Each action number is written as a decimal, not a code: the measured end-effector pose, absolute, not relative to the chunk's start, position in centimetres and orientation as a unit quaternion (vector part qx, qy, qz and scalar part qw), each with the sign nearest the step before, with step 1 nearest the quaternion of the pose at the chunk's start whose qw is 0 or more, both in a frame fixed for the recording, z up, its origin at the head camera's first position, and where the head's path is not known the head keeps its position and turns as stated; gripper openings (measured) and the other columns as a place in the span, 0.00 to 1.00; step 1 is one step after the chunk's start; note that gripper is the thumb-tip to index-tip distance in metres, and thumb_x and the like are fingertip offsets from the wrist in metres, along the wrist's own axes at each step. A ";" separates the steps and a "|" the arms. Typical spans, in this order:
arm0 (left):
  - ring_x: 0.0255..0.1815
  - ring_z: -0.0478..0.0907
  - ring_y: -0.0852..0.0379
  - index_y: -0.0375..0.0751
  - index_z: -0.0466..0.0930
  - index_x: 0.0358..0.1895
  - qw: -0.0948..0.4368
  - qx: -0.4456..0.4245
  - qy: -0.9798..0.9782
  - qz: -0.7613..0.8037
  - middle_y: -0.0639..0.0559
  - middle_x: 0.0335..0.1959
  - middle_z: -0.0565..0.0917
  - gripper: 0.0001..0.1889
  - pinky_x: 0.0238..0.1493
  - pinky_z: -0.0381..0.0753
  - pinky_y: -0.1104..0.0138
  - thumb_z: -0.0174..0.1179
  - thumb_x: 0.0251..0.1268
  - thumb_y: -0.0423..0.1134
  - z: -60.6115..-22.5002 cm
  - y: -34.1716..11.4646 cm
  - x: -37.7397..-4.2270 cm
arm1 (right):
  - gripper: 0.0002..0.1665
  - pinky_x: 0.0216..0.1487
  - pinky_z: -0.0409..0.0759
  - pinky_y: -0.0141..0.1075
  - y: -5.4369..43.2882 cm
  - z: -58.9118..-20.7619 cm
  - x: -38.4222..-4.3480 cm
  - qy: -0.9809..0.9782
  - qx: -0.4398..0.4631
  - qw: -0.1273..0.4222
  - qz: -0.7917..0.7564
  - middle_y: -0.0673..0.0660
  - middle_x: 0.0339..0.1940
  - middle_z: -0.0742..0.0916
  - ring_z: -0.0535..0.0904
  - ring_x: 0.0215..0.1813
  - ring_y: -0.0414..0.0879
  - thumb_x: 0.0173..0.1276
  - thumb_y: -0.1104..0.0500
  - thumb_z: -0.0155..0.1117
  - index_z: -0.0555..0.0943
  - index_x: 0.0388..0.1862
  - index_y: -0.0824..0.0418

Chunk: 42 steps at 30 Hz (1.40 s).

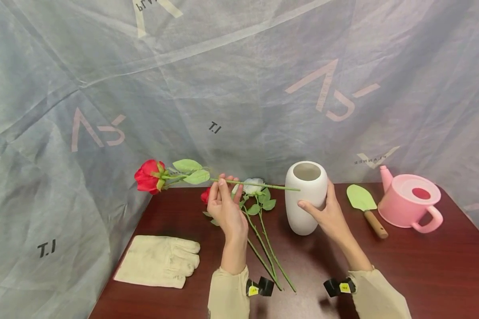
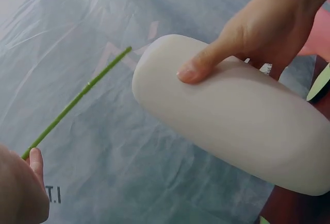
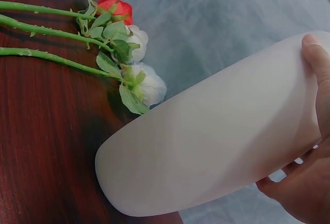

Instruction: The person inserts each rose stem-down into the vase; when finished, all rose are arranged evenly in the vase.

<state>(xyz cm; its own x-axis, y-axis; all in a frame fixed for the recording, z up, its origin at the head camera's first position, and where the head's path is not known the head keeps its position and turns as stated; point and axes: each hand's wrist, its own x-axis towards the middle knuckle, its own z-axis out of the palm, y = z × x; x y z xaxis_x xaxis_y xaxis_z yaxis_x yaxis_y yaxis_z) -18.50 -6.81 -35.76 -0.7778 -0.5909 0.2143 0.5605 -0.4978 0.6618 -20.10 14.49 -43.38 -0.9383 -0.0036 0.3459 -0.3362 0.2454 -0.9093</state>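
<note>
A long-stemmed red artificial-looking rose [image 1: 148,177] is pinched at its stem by my left hand [image 1: 230,217]. The bloom points left, and the bare green stem [image 2: 77,100] runs nearly level to the right. In the head view the stem's tip overlaps the white vase [image 1: 299,217] below its mouth; the left wrist view shows a gap between tip and vase. My right hand [image 1: 330,219] grips the vase by its right side, thumb across the front. Whether the vase's base touches the table cannot be told.
Several more roses lie on the dark wooden table [image 1: 303,274], including a white rose [image 3: 147,85] and another red rose [image 3: 116,10]. Pale gloves [image 1: 155,261] lie at left. A green trowel [image 1: 361,199] and a pink watering can [image 1: 403,204] are at right. Grey sheeting [image 1: 223,88] hangs behind.
</note>
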 end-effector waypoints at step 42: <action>0.32 0.82 0.50 0.26 0.79 0.43 0.246 -0.098 -0.608 -0.748 0.39 0.36 0.83 0.09 0.39 0.82 0.63 0.56 0.66 0.30 -33.0 -1.3 -25.1 | 0.53 0.53 0.65 0.53 13.4 -40.7 -18.4 -0.774 0.104 0.137 0.609 0.64 0.64 0.64 0.65 0.58 0.56 0.58 0.63 0.68 0.45 0.73 0.61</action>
<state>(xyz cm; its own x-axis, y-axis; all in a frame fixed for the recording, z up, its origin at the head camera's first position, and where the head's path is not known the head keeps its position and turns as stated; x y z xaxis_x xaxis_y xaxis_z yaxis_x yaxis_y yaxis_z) -25.11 -1.29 -32.97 -0.8600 -0.2477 0.4461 0.4873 -0.1393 0.8620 -18.37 13.45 -40.73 -0.9410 0.0059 0.3385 -0.3275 0.2369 -0.9147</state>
